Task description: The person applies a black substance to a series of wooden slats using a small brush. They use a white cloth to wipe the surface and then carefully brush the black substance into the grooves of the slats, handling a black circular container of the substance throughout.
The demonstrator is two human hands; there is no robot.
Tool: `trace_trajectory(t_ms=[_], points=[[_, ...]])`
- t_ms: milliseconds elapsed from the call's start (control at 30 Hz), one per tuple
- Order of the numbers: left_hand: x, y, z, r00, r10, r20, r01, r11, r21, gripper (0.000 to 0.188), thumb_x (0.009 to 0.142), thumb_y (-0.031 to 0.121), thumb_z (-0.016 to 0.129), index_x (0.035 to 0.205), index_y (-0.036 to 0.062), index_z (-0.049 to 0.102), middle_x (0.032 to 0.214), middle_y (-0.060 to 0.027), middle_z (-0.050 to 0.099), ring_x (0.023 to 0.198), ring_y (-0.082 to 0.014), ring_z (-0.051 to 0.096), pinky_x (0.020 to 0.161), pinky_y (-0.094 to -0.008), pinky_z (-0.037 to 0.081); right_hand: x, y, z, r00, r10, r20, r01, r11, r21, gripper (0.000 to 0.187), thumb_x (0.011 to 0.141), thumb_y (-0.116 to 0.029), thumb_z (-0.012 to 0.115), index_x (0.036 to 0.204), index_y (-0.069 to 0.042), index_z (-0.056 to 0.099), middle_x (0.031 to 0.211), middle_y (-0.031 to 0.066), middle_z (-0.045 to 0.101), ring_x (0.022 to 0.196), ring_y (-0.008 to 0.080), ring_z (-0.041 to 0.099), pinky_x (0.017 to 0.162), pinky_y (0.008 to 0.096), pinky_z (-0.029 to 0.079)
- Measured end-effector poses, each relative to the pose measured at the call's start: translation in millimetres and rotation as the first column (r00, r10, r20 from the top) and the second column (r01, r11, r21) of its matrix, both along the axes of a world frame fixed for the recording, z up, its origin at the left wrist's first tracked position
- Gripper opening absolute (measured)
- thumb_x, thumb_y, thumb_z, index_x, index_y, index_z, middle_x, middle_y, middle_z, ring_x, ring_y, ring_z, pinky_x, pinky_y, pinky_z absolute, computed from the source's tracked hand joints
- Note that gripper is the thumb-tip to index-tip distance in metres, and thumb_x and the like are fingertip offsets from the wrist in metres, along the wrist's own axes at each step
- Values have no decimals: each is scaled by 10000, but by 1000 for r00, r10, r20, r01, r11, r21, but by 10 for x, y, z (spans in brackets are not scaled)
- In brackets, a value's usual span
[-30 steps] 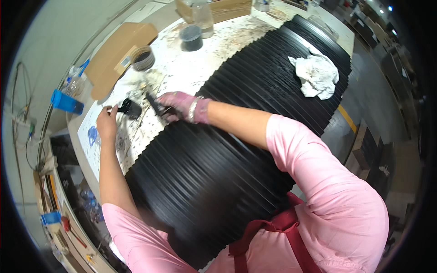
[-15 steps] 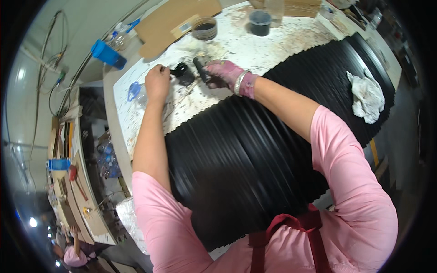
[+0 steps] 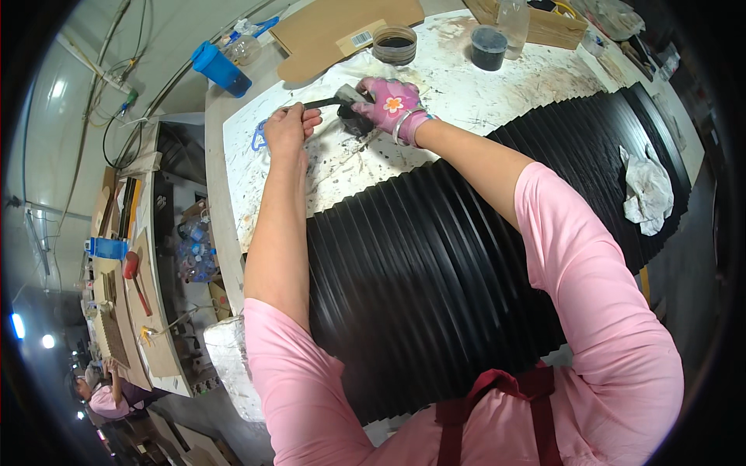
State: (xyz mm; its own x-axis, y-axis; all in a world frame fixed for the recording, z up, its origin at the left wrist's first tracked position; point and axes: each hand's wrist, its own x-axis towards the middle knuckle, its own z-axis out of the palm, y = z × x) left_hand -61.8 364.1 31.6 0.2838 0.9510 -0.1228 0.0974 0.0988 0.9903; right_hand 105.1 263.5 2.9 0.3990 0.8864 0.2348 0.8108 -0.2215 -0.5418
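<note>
Stained table [image 3: 458, 89] is sitting under a black cup [image 3: 354, 123], toward the far left corner. Left hand [image 3: 287, 128] is pinching its handle [image 3: 320, 102]; right glove [image 3: 391, 105] is gripping a grey tool [image 3: 352, 95]. Cup's probably being light, stiff, slick: handle's offering best hold.

We hold a slender black handle [image 3: 320, 102] pointing crosswise; its right end meets a black, partly covered piece [image 3: 355, 122].
</note>
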Motion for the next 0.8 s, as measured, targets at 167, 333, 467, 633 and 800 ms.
trace_trajectory(t_ms=[167, 333, 467, 633, 800], points=[[-120, 43, 6, 1000, 13, -26, -12, 999, 44, 154, 939, 136, 560, 960, -16, 574, 842, -128, 701, 663, -145, 663, 530, -213, 470, 56, -23, 40, 989, -43, -141, 41, 999, -17, 382, 842, -436, 642, 1103, -156, 641, 1052, 115, 693, 1023, 301, 641, 910, 466, 410], [10, -31, 8, 1000, -17, -7, 18, 997, 70, 157, 934, 138, 567, 940, -20, 572, 835, -139, 697, 660, -149, 664, 530, -217, 466, -22, 61, 27, 997, 25, -78, -26, 1000, -12, 428, 840, -449, 657, 1127, -132, 641, 1042, 147, 692, 979, 324, 654, 882, 413, 478], [-101, -6, -21, 1000, 9, -3, -8, 997, 76, 151, 943, 127, 559, 930, -23, 564, 852, -139, 695, 661, -150, 664, 525, -215, 469, 102, 52, 29, 985, -8, -173, 3, 1000, -29, 439, 845, -401, 674, 1114, -57, 627, 945, 142, 694, 893, 292, 666, 807, 383, 503], [-46, -44, -140, 947, 88, 308, -27, 980, -198, 135, 965, 112, 540, 955, -22, 553, 877, -127, 681, 739, -169, 676, 544, -216, 501, 267, 123, -140, 322, -21, -947, -31, 999, -32, 265, 916, -324, 617, 984, -69, 610, 794, 53, 641, 654, 161, 598, 590, 305, 510], [-9, -134, -524, 851, 166, 498, 51, 917, -395, 141, 971, 102, 533, 1005, -34, 532, 897, -133, 666, 759, -204, 671, 538, -217, 509, -39, 24, 36, -207, -95, -974, 48, 993, -107, 251, 967, -327, 519, 1011, -82, 552, 793, 82, 640, 592, 205, 622, 518, 351, 546]])
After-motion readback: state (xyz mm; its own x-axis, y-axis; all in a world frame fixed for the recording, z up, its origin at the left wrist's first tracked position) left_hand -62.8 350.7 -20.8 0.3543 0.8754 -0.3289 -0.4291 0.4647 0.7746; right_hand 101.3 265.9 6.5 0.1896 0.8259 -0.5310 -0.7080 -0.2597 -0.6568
